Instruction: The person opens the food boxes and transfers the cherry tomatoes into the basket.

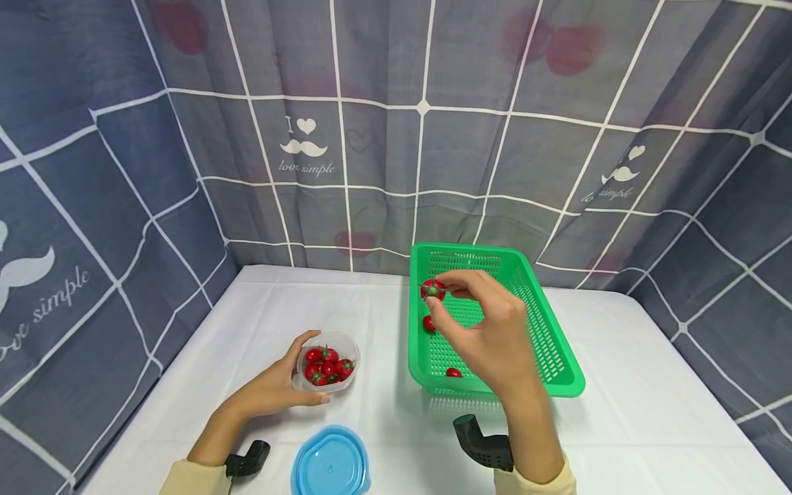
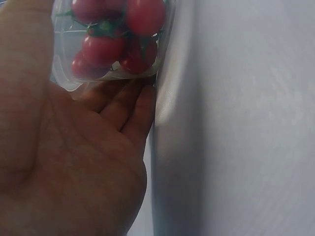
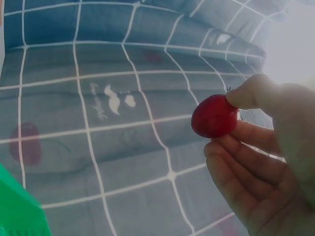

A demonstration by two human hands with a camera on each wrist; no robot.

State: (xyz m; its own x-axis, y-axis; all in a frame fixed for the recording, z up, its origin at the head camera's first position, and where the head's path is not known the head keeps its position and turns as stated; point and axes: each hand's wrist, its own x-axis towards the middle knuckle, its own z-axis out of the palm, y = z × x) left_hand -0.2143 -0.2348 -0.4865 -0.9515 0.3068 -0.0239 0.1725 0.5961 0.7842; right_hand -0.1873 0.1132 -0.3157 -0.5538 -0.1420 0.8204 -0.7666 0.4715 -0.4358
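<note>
My right hand (image 1: 489, 330) pinches a red cherry tomato (image 1: 432, 289) between thumb and fingertips, raised over the green basket (image 1: 559, 350). The right wrist view shows the same cherry tomato (image 3: 214, 116), its smooth side facing out and a bit of green stem by the thumb. On the left, a small clear plastic container (image 1: 348, 342) holds several cherry tomatoes (image 1: 328, 368) with green stems. My left hand (image 1: 278, 385) grips it, fingers round the far side and thumb along the near side. Inside the basket lie two more cherry tomatoes, one (image 1: 454, 372) by the near wall, another (image 1: 428, 323) near the left wall.
A light blue lid (image 1: 330, 462) lies on the white tabletop (image 1: 383, 330) at the front, nearer than the container. Grey checked curtains (image 1: 383, 137) close off the back and both sides of the table. Both wrists carry black devices (image 1: 482, 443).
</note>
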